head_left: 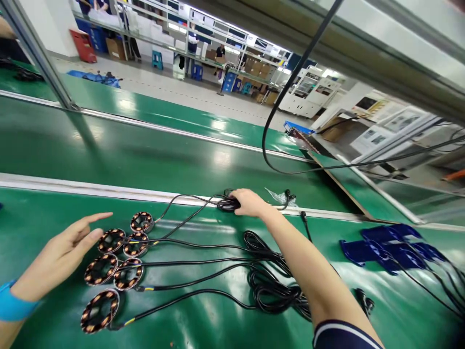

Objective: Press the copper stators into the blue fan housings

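Observation:
Several flat copper coil rings (116,261) lie in a cluster on the green bench (203,320), each with a black cable running right. My left hand (61,252) hovers open just left of the coils, fingers stretched toward them. My right hand (247,201) reaches forward to the bench's far edge and closes over a small coiled bundle of black cable (227,203). More bundled cable (269,276) lies under my right forearm.
A green conveyor belt (145,155) runs beyond the bench rail. Dark blue plastic parts (388,247) with wires lie at the right. A small clear bag (278,196) sits near my right hand. A black cord (286,97) hangs overhead. Shelves and boxes stand far back.

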Tool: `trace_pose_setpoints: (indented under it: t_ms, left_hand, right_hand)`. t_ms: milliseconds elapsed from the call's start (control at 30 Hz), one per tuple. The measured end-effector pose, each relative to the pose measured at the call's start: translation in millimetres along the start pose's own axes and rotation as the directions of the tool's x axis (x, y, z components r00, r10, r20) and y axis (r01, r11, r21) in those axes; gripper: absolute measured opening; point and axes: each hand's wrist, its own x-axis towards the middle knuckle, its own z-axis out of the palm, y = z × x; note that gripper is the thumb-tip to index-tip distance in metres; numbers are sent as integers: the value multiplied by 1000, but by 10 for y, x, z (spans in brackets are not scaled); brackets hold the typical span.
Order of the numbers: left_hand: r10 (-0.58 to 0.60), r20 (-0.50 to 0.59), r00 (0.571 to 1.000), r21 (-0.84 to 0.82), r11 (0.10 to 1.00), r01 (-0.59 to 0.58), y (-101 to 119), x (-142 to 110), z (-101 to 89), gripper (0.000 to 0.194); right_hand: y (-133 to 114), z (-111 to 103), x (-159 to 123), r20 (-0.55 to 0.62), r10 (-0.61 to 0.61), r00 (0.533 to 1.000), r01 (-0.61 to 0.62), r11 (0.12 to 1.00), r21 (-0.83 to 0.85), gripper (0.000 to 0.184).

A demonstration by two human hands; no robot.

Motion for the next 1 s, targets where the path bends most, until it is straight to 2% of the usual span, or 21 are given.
trace_pose_setpoints:
  t_ms: [67, 133, 200, 267, 367, 433, 500, 567, 600, 667, 767, 867, 933, 1000]
  left_hand:
    - [-45, 113, 993, -63, 997, 53, -19, 11, 91, 54]
    - [-15, 149, 989, -114, 993, 32, 5, 10, 165, 54]
    - [71, 145, 987, -127, 990, -53, 53, 17, 221, 53]
    - [135, 130, 982, -102, 987, -122, 96, 26, 244, 54]
    - [129, 37, 991, -64, 990, -127, 122, -39, 186, 54]
    - [168, -34, 985, -31, 985, -169, 122, -184, 91, 46]
    - [293, -16, 956, 36, 956, -293, 129, -397, -8, 35]
    - [422, 96, 901, 98, 897, -431, 155, -617, -69, 26]
    - [461, 161, 873, 126, 867, -481, 177, -708, -79, 24]
    - [483, 275, 831, 196, 818, -541, 241, -822, -66, 32]
    - [409, 405, 818, 318, 775, -545, 378, -823, -26, 42]
    - [306, 518, 799, 342, 782, -521, 505, -751, -40, 40]
    - [268, 556, 786, 312, 810, -497, 532, -739, -83, 37]
    - [246, 555, 795, 250, 862, -441, 512, -777, -133, 33]
  right_hand:
    - [14, -22, -294, -8, 21, 1000, -21, 1000, 0, 51]
    - [78, 5, -680, -33, 58, 998, -58, 998, 22, 47]
    - [174, 120, -1083, -27, 101, 994, -98, 989, 109, 57]
    - [259, 312, -1460, 63, 129, 990, -140, 958, 250, 73]
    - [259, 599, -1928, 63, 177, 982, -188, 933, 307, 79]
    - [107, 691, -2140, -80, 196, 977, -172, 954, 246, 76]
    - [-210, 683, -2239, -304, 164, 938, -115, 978, 174, 70]
    - [-686, 607, -2205, -473, 60, 879, 21, 986, 164, 54]
    - [-963, 558, -2135, -496, -17, 868, 133, 970, 201, 45]
    - [-1522, 468, -1899, -465, -144, 873, 320, 890, 325, 38]
    - [-2166, 411, -1415, -275, -241, 931, 358, 755, 549, 50]
    - [-2456, 456, -1034, -144, -327, 934, 332, 643, 691, 67]
    - [-2518, 503, -929, -141, -350, 926, 336, 596, 729, 75]
    - [-2548, 526, -936, -168, -322, 932, 337, 592, 733, 80]
